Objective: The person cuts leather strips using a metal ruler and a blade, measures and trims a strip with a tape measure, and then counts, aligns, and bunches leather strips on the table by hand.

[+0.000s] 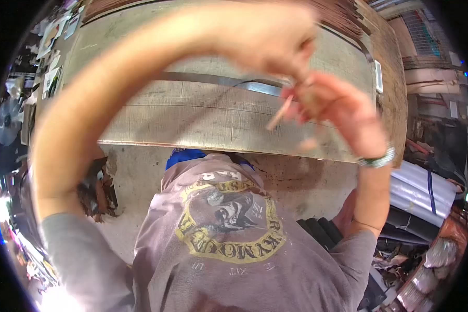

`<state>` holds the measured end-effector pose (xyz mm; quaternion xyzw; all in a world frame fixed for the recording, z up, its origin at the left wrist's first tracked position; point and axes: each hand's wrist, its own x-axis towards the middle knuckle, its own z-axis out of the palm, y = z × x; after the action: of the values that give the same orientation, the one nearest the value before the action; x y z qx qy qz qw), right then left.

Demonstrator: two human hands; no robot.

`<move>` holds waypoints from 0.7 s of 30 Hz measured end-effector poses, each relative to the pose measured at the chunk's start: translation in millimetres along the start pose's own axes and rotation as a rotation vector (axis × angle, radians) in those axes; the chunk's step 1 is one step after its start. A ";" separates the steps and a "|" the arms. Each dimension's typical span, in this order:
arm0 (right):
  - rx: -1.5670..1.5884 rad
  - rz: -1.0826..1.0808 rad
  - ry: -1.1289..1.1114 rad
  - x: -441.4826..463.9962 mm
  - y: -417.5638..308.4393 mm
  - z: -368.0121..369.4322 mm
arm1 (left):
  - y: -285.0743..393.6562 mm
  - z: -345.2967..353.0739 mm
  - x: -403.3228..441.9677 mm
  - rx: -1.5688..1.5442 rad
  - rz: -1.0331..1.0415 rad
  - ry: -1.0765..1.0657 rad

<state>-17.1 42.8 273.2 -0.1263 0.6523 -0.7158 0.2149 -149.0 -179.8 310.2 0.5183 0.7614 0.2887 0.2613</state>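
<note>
The right hand [340, 106] closes on a slim, tan, blurred strip [279, 113]; the left hand [275, 41] meets it from eleven o'clock, its grip unreadable. The strip is not laid down; further progress cannot be told. Its long axis slants toward seven o'clock, above the broad, worn, grey-brown worktable [151, 117].

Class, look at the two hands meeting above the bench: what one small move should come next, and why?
Probably lower the left hand and right hand toward the bench: they meet above it, and what looks like a thin tan strip juts out below them, so the surface might steady it. Blur hides the exact grip.
</note>
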 end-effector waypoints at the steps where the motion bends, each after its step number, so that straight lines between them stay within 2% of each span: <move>1: -0.085 0.122 0.027 6.1 11.0 23.9 | -23.8 22.3 -15.0 -0.091 -0.060 0.014; 2: -0.216 0.354 0.083 12.9 13.1 40.4 | -45.0 34.8 -34.6 -0.210 -0.097 0.001; 3: -0.245 0.476 0.153 22.8 18.2 46.5 | -67.8 42.9 -58.2 -0.328 -0.140 -0.011; 4: -0.378 0.365 0.159 22.7 43.9 34.4 | -94.7 50.0 -83.9 -0.413 -0.205 0.053; 6: -0.468 0.334 0.256 25.0 67.7 17.8 | -144.7 50.3 -142.3 -0.496 -0.396 0.141; 8: -0.794 0.418 0.292 21.4 91.4 -7.8 | -193.4 41.0 -205.0 -0.508 -0.644 0.196; 11: -0.773 0.566 0.342 22.2 117.7 -28.0 | -285.3 37.5 -304.7 -0.524 -0.679 0.230; 15: -0.772 0.622 0.345 65.3 133.4 -14.3 | -351.6 31.2 -402.7 -0.551 -0.684 0.352; 19: -0.781 0.662 0.337 96.5 125.4 1.3 | -376.9 9.4 -465.3 -0.650 -0.766 0.523; 21: -0.855 0.712 0.308 103.2 121.5 -3.3 | -397.3 -1.1 -497.4 -0.537 -0.817 0.530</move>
<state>-91.7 -9.9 142.5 0.1309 0.9096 -0.2825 0.2750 -241.1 -765.2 77.7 0.0059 0.8399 0.4682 0.2744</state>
